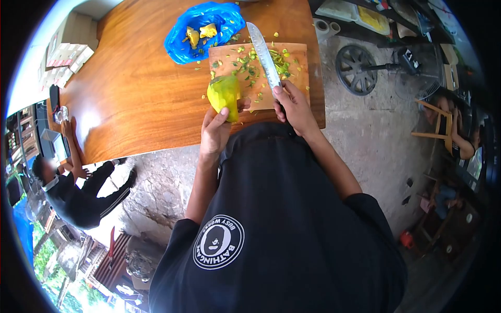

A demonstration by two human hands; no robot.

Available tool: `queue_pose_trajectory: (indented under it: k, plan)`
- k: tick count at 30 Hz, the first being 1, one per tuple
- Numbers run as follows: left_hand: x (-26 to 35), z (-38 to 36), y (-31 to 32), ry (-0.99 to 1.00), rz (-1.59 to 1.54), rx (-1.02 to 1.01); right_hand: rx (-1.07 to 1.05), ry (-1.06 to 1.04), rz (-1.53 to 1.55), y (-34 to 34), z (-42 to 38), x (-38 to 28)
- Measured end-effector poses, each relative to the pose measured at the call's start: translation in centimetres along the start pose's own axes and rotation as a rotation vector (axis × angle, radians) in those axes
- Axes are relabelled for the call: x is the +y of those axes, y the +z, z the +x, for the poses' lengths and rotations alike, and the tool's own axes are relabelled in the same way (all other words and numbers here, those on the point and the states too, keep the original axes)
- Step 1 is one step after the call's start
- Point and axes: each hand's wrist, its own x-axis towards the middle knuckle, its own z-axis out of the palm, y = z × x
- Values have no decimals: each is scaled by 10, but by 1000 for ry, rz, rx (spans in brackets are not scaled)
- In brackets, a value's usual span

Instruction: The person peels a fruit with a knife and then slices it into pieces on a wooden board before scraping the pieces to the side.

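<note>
**Green-yellow mango in the left hand, kitchen knife in the right, near edge of the cutting board**

The left hand (215,130) held the mango (225,99) just above the near left corner of the cutting board (300,98), its fingers curled around the fruit from below and the thumb on the near side. That grip seemed meant to steady it while leaving its upper part exposed. The right hand's fingers were closed on the handle of the kitchen knife (264,56); the blade slanted over the board, tip pointing away from the body and clear of the left hand.

Green and yellow scraps (281,67) lay mostly on the board, which probably kept much of the mess off the wooden surface (130,78). A blue plastic bag (176,46), spread open beyond the board's far left corner, held yellow pieces (208,30), presumably placed there for easy reach.

The surface's right edge ran close beside the board, and its near edge lay a little below, next to the person's body, so room was tight on those sides. The wider span of wood stretched left of the board. Another person (78,201) was well apart, beyond that left end.
</note>
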Motion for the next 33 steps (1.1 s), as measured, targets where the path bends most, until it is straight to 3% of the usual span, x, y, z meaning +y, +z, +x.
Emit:
queue_pose_trajectory:
  k: [6,8,10,12,13,18,23,27,33]
  plan:
    - [5,-4,3,125,37,-42,12,-5,-43,-5,-2,1]
    - [9,-6,6,210,-126,-147,32,-5,-27,-4,-5,-2]
    - [22,-11,15,213,-97,-114,31,-6,-6,-5,-6,2]
    - [33,-13,14,224,-192,-267,28,-9,14,-6,-4,5]
    - [40,-17,20,203,-93,-164,25,0,108,-6,-4,6]
    - [46,-6,14,223,-100,-196,1,39,221,-2,0,-14]
    - [34,0,2,64,-210,-375,-1,0,145,11,1,-40]
    - [23,-6,0,-108,-329,-372,-39,-23,149,17,1,-52]
    - [15,-8,5,-167,-364,-312,-342,-3,276,13,-8,-50]
